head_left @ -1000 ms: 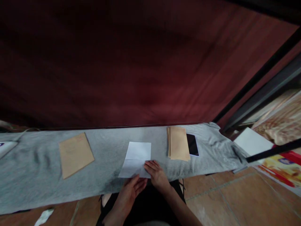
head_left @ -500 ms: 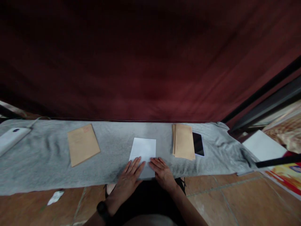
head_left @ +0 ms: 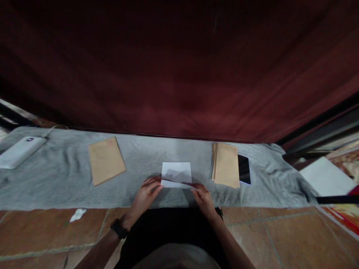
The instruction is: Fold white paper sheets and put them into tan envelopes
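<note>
A sheet of white paper (head_left: 176, 170) lies in front of me on the grey cloth, its near part bent up toward the far side. My left hand (head_left: 147, 191) pinches the raised edge at its left corner between thumb and fingers. At the right corner of that same edge, my right hand (head_left: 202, 197) has a similar pinch. A shadow of the raised part falls across the flat part of the sheet. A dark watch (head_left: 119, 228) is on my left wrist.
The grey cloth (head_left: 146, 149) covers a long narrow surface. One brown envelope (head_left: 106, 160) lies to the left, a stack of brown envelopes (head_left: 227, 164) to the right, partly over a dark-screened phone (head_left: 244, 170). Far left is a white device (head_left: 21, 151) with a cable. A dark red curtain (head_left: 174, 86) hangs behind.
Both hands lay flat on the paper before; now they grip its near edge, which has been lifted and bent away from me. The view has shifted slightly.
</note>
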`<control>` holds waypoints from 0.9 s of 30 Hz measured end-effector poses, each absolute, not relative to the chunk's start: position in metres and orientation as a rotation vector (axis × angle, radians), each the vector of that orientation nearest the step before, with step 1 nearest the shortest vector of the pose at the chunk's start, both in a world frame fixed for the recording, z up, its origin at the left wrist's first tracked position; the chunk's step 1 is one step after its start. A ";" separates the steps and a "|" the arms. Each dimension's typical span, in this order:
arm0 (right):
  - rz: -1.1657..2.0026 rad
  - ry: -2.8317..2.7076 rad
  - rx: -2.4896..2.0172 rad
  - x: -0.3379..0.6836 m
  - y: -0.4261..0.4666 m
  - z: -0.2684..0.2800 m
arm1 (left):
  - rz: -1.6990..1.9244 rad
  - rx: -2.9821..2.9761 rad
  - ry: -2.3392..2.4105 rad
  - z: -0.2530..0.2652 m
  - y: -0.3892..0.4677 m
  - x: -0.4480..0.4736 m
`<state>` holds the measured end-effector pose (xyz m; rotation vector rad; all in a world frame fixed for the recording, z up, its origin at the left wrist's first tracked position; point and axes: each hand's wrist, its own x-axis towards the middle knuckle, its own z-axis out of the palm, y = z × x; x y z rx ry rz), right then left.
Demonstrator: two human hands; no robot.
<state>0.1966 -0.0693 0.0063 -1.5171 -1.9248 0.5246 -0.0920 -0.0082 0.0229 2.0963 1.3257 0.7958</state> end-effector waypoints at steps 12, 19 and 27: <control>0.390 -1.712 -1.821 0.173 -0.026 -0.001 | 0.694 1.829 1.687 0.022 0.020 -0.064; 0.252 -1.675 -1.961 0.161 -0.025 -0.005 | 0.516 1.899 1.805 0.026 0.022 -0.056; 0.171 -1.763 -2.139 0.153 -0.023 0.007 | 0.385 1.932 1.921 0.031 0.020 -0.048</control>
